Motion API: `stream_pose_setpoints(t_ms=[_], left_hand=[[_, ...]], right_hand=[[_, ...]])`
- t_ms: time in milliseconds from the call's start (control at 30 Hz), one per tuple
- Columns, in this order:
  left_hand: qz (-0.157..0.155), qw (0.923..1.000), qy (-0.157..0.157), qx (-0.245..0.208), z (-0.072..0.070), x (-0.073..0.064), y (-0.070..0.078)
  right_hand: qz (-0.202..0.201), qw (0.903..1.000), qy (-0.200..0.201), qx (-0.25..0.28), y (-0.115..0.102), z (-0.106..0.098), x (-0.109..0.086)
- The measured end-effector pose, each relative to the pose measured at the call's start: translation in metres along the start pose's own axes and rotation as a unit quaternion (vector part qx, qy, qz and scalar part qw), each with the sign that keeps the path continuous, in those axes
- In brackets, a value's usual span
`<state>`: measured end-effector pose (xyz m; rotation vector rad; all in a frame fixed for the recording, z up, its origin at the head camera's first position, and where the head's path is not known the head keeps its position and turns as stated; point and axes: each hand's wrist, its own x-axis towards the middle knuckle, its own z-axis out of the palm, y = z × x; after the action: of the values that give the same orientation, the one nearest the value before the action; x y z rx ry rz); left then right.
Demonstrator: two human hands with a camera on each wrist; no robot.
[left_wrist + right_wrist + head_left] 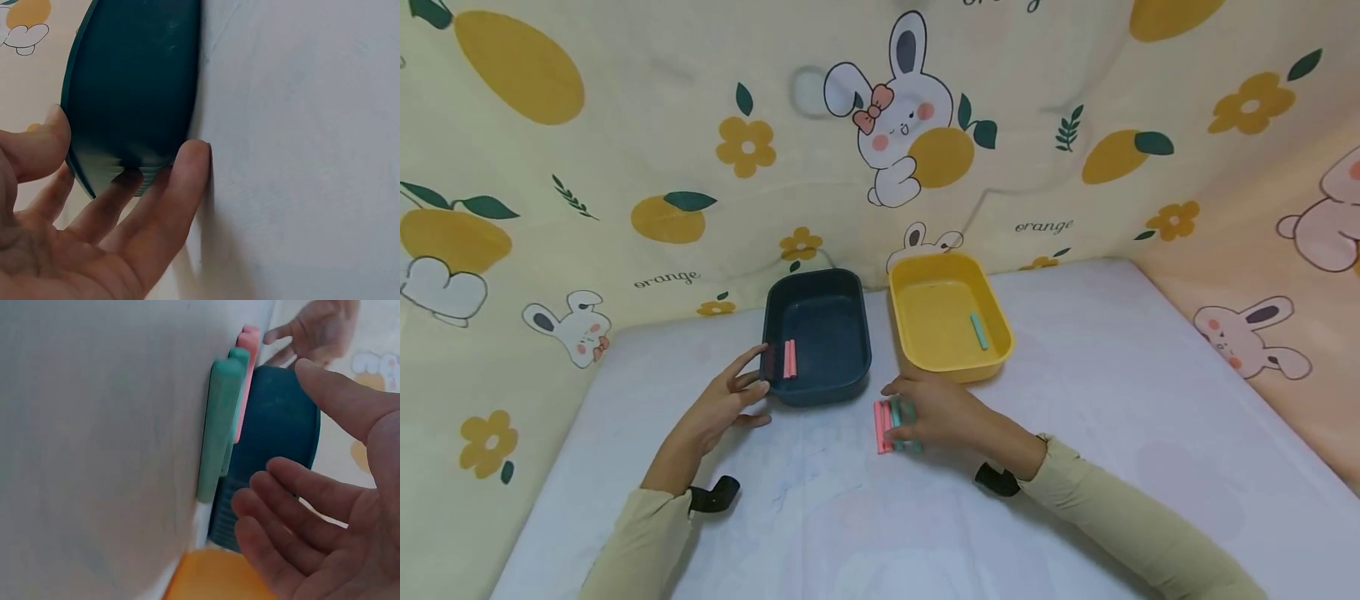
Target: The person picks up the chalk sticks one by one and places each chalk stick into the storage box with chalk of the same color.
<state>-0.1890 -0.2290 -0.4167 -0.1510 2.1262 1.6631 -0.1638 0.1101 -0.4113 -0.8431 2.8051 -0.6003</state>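
My left hand (pixel 718 410) is at the left front corner of a dark blue-green bin (pixel 829 333); in the left wrist view its spread fingers rest against the bin's wall, thumb near the rim. Two pink sticks (pixel 789 359) lie inside this bin. My right hand (pixel 947 417) hovers low over a short row of sticks on the table. Pink sticks (pixel 880 427) form the row's left end, and green sticks (pixel 219 431) stand nearest the hand, partly hidden by it in the head view. In the right wrist view, the fingers are apart with nothing between them.
To the right of the dark bin stands a yellow bin (pixel 936 312) with one teal stick (pixel 979 331) in it. A white cloth covers the table (pixel 790 533). Behind the bins hangs a printed curtain (pixel 760 225) with rabbits and oranges.
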Motion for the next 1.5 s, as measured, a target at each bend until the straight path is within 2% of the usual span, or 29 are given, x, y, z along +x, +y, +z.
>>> stream_pose_setpoints(t_ms=[167, 367, 633, 1000, 1267, 1500], left_hand=[[-0.004, 1.0000, 0.003, -0.002, 0.002, 0.001, 0.000], [-0.009, 0.9999, 0.008, -0.001, 0.002, 0.001, 0.002], [0.003, 1.0000, 0.003, -0.004, -0.002, 0.000, 0.000], [0.002, 1.0000, 0.000, -0.003, 0.000, 0.001, -0.001], [0.000, 1.0000, 0.006, -0.002, 0.001, 0.002, -0.002], [0.001, 0.9999, 0.010, -0.004, 0.002, 0.002, -0.003]], right_hand=[[-0.003, 0.9998, -0.007, -0.017, 0.001, 0.005, -0.002], [0.011, 0.9993, -0.029, -0.019, 0.003, 0.009, -0.002], [0.013, 0.9984, -0.041, -0.037, 0.001, 0.013, -0.001], [-0.002, 0.9967, -0.027, -0.076, 0.002, 0.016, -0.003], [0.008, 0.9987, -0.025, -0.043, 0.004, 0.013, -0.004], [0.000, 0.9998, -0.004, -0.019, 0.004, 0.012, -0.004]])
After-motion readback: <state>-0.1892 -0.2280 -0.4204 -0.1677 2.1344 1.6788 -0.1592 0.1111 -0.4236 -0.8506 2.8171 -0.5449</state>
